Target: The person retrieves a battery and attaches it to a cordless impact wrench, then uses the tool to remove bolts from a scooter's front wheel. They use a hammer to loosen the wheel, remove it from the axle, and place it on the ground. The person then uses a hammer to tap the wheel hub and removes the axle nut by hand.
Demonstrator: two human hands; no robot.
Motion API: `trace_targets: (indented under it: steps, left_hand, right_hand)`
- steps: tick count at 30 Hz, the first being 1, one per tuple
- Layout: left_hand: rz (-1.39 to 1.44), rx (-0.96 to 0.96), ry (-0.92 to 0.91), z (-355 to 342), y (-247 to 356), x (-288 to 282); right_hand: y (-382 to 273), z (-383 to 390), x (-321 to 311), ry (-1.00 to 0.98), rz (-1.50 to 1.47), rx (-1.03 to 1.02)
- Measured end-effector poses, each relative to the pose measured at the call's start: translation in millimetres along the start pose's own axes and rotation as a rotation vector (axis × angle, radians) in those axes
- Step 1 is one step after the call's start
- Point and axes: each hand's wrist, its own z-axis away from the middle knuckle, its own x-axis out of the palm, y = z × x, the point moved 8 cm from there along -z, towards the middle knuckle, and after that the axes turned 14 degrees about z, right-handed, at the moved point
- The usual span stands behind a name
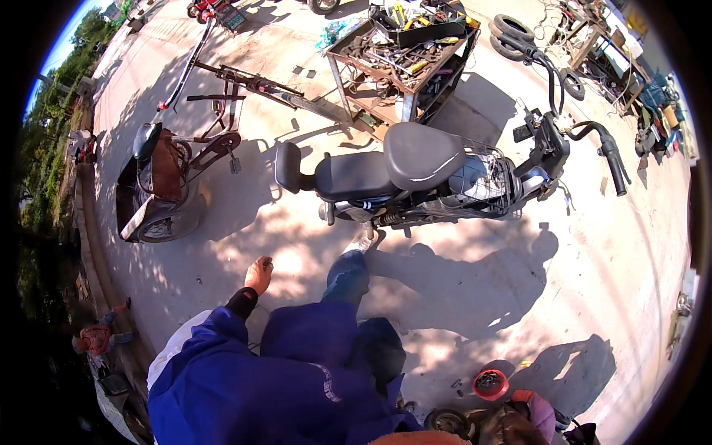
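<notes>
My left hand (259, 275) hangs at my left side over the concrete, apart from everything around it. Its fingers look loosely curled, and no object shows in them. My right hand is out of view. Ahead of me stands an electric bike (356, 176) with black seats, its handlebar to the right and a wire basket behind it. One of my shoes (363, 242) is on the ground close to the bike's rear. A dark blue garment (297, 371) covers my body and upper left arm.
A rusty tool cart (371, 89) heaped with tools stands beyond the bike. To the left is a pedal tricycle (165, 185). Tyres (512, 37) and a cluttered bench (623, 74) line the far right. A red bowl (491, 385) of small parts sits at lower right, near another person's clothing (538, 415).
</notes>
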Motion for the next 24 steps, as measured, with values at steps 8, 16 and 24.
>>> trace_targets:
  steps: [8,16,24]
  left_hand:
    - [0.070,0.454,0.112,-143,215,-89]
    - [0.073,0.858,0.010,-274,402,-71]
    - [-0.089,1.005,-0.258,-362,497,56]
  right_hand:
    - [-104,22,-165,0.229,0.011,0.150]
    - [-146,56,-289,0.396,0.014,0.259]
    - [-141,74,-348,0.458,-0.009,0.375]
